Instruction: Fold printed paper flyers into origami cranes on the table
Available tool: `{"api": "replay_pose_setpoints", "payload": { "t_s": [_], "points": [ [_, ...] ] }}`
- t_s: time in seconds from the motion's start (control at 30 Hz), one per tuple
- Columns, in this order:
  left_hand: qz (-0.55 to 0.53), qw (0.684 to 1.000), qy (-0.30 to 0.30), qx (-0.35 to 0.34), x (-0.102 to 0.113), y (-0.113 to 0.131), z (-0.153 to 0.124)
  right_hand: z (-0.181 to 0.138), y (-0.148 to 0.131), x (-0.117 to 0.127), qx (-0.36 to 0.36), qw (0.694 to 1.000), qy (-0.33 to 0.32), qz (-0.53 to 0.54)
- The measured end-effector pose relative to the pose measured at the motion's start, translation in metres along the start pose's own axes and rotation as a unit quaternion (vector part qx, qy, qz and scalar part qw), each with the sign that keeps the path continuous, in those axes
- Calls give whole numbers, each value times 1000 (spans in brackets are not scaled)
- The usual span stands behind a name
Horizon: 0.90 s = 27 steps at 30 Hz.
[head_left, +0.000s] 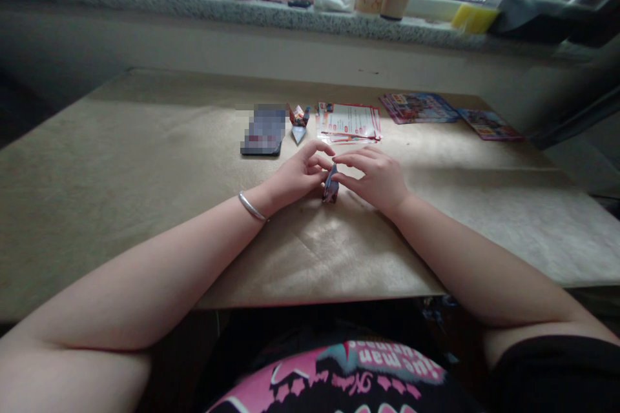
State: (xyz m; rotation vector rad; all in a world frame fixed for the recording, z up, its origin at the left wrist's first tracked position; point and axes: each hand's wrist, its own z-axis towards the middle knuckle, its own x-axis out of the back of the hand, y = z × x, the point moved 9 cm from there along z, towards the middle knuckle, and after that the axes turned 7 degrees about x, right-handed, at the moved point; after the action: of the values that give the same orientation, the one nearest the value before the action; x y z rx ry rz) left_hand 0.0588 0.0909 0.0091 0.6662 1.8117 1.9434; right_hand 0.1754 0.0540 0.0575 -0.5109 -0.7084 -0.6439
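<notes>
Both hands meet over the middle of the table, around a small folded piece of patterned paper (pixel 331 190) that comes to a point at its top. My left hand (pixel 310 171), with a silver bangle on the wrist, pinches the paper from the left side. From the right, my right hand (pixel 372 174) has its thumb and fingertips closed on the paper's upper part. Just beyond the left hand stands a finished-looking folded paper crane (pixel 299 121), multicoloured with a pale pointed part facing me. The fingers partly cover the paper's upper end.
A dark phone-like slab (pixel 265 132), partly pixelated, lies left of the crane. Printed red-edged sheets (pixel 349 121) are stacked to its right. Colourful booklets (pixel 419 107) lie at the back right. Cans, tubes and a yellow object (pixel 475 18) line the stone windowsill (pixel 290 15).
</notes>
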Motion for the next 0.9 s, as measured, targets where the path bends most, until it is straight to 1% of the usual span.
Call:
{"api": "replay_pose_setpoints", "payload": {
  "t_s": [0.07, 0.13, 0.3, 0.37, 0.47, 0.57, 0.7, 0.8, 0.9],
  "points": [
    [-7, 1000, 3, -15, -2, 3, -1, 0, 2, 0, -19, 1000, 1, 5],
    [-6, 1000, 10, -24, -2, 6, -2, 0, 8, -1, -53, 998, -4, 35],
    [59, 998, 23, -8, -1, 7, -6, -5, 26, -17, -133, 976, -32, 170],
    [78, 996, 41, -11, 3, 9, -7, -7, 30, -22, -149, 966, -37, 210],
    [99, 992, 76, -26, 9, 12, -8, -7, 29, -24, -152, 958, -35, 242],
    [123, 986, 105, -38, 13, 15, -9, -7, 25, -21, -151, 960, -31, 235],
    [170, 972, 145, -68, 17, 23, -13, -7, 22, -13, -152, 971, -14, 186],
    [187, 968, 155, -68, 17, 24, -13, -9, 23, -10, -159, 975, -1, 152],
    [183, 967, 163, -76, 18, 25, -13, -10, 25, -12, -174, 972, 2, 158]
  ]
}}
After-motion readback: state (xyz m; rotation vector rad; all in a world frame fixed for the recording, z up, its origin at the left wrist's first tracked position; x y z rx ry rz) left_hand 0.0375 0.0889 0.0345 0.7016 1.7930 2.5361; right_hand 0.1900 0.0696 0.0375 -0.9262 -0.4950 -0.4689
